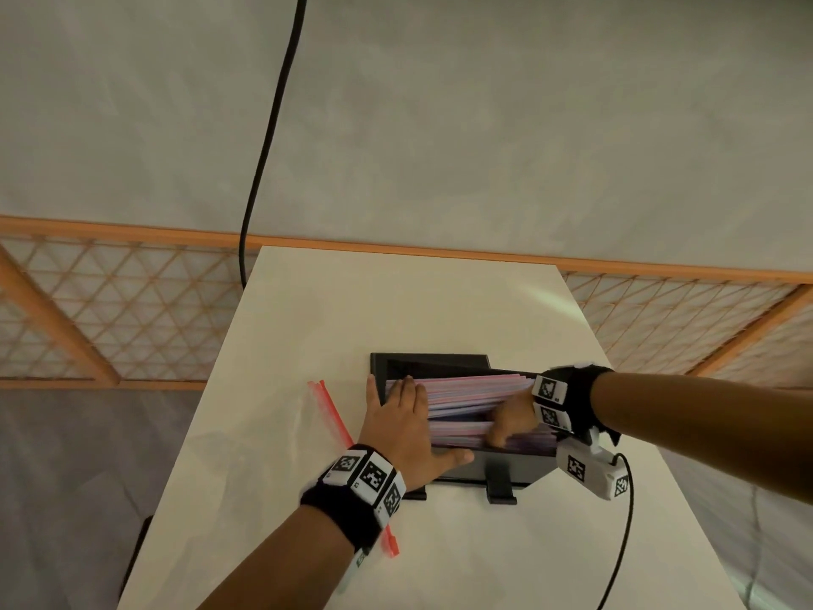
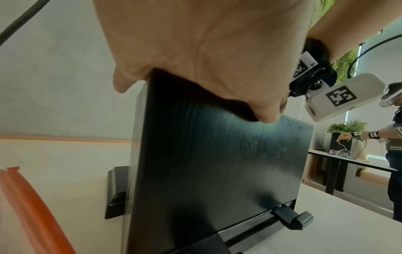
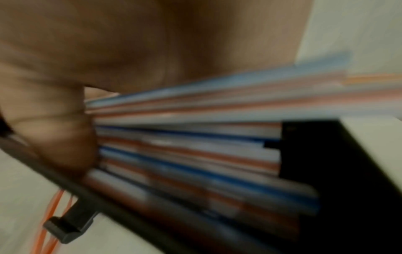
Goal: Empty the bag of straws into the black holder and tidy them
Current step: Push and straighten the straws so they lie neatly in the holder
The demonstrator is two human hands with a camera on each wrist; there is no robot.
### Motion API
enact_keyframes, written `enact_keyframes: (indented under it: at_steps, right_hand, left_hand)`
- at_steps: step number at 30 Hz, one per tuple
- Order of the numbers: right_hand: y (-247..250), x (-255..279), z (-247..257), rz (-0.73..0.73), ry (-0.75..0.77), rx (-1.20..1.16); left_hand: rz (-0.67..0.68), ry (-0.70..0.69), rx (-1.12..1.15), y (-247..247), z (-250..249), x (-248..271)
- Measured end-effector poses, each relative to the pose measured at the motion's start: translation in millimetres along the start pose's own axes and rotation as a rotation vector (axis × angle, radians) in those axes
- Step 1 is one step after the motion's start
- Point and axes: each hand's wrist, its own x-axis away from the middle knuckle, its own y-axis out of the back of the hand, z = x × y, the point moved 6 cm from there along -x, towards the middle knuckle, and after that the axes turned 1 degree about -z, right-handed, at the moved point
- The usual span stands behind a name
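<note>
The black holder stands mid-table, filled with pink, blue and white straws lying lengthwise. My left hand lies over its left end with straight fingers and the thumb along the front wall. At the right end, my right hand grips an upper bundle of straws that tilts up from the rest. The right wrist view is blurred. The clear bag, marked by its orange zip strip, lies flat on the table left of the holder, partly under my left wrist.
The white table ends against an orange lattice screen. A black cable hangs at the back left, and another trails from my right wrist. The holder's front foot juts out. Another person stands far right.
</note>
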Motion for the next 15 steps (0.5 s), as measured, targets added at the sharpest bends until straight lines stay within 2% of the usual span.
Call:
enact_keyframes:
  at_steps: [3, 6, 12, 14, 15]
  right_hand:
    - [5.2, 1.6, 2.7, -0.034, -0.048, 0.137]
    - [3.6, -2.0, 8.0, -0.077, -0.005, 0.247]
    - [2.7, -19.2, -1.9, -0.287, 0.08, 0.279]
    - [-4.9, -42.7, -8.8, -0.364, 0.1, 0.047]
    - [-5.1, -39.7, -5.3, -0.365, 0.113, 0.014]
  left_hand:
    - [0.004, -0.003, 0.001, 2.0, -0.4, 1.4]
    - [-0.018, -0.004, 0.021, 2.7, -0.4, 1.1]
    - [-0.052, 0.005, 0.089, 4.2, 1.4, 2.2]
    - [-0.058, 0.004, 0.093, 5.8, 1.4, 2.3]
    - [-0.058, 0.004, 0.092, 6.0, 1.8, 1.7]
